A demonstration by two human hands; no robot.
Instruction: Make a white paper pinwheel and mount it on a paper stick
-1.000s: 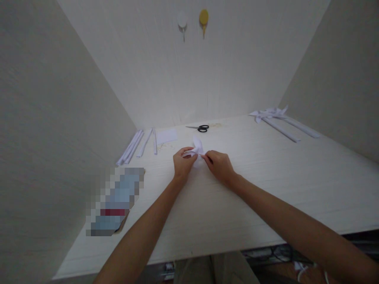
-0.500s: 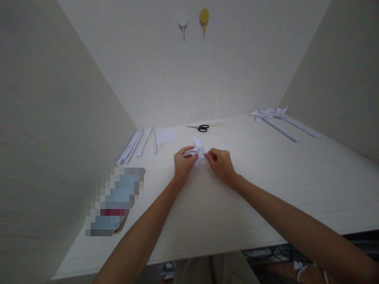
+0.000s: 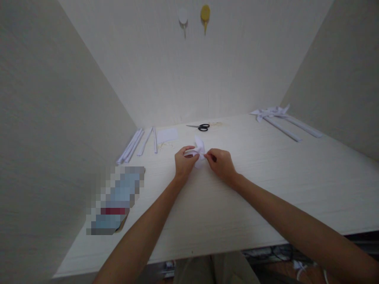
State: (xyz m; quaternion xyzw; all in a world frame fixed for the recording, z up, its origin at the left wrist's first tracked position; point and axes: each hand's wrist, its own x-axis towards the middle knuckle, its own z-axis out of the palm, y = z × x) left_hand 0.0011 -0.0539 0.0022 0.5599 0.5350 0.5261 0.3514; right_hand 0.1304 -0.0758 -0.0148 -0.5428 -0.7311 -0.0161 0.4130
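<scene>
Nearer than the scissors [image 3: 203,127], left hand [image 3: 184,163] grasps paper pinwheel [image 3: 199,144]; right hand [image 3: 222,161] pinches near its middle: work gently.

A folded white paper piece [image 3: 201,148] is being held over the surface [image 3: 192,221], its curved flaps [image 3: 198,141] spreading up and down

Wearing dull greyish-beige trousers [image 3: 191,272], partly in view at the bottom edge; softly creased over the thighs, split by a dark line between the legs. Too dim to read weave or seams. Bare at left hand [image 3: 184,163], right hand [image 3: 221,162], left forearm [image 3: 145,227] and right forearm [image 3: 275,208]; tapering smoothly towards slim wrists.
</scene>
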